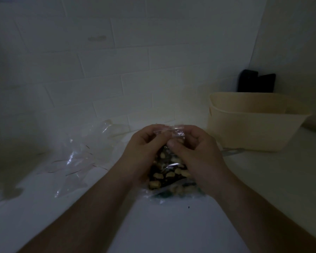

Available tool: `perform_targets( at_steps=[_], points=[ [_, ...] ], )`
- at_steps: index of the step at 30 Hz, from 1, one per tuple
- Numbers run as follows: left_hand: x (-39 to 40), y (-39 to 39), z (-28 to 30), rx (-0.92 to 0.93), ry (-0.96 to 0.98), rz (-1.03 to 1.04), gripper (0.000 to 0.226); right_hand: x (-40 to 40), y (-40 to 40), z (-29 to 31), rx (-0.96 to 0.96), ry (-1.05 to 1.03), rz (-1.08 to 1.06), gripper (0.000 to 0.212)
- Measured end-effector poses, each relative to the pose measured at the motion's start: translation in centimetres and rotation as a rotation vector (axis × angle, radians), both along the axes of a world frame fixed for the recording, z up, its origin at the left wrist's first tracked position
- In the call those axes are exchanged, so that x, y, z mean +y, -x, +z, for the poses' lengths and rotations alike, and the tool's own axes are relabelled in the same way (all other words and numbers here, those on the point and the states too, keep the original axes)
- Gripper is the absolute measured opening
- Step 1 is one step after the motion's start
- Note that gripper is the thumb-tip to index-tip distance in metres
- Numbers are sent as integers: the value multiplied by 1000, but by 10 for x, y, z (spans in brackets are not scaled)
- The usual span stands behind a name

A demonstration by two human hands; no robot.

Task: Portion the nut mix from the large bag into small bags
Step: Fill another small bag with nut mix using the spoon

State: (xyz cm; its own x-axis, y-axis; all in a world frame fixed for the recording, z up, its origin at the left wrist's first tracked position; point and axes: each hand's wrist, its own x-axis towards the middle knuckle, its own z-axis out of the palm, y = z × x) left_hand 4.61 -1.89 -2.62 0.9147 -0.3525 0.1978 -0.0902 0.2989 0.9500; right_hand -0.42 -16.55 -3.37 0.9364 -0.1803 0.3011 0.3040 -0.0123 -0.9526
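Left hand (144, 152) and right hand (195, 152), fingers curled, pinch the top of a clear bag of nut mix (169, 175) resting on the white counter (171, 225). Empty clear bags (77, 157) lie left; a cream basket (254, 123) stands right.

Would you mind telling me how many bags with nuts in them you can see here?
1. The nut bag sits on the counter at centre, its top gripped by the left hand and right hand. The crumpled clear plastic to its left might hide others.
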Motion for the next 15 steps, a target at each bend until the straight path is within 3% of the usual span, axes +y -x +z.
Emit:
perform_targets(
  at_steps=[3,8,15],
  points=[
    [0,2,2,11,19,12,29,-1,-2,-4,85,-19,56,39],
    [2,2,2,74,67,-50,18,-3,-7,-8,101,-37,-11,24],
    [1,-1,0,25,7,21,25,-7,-5,-4,85,-87,48,29]
  ],
)
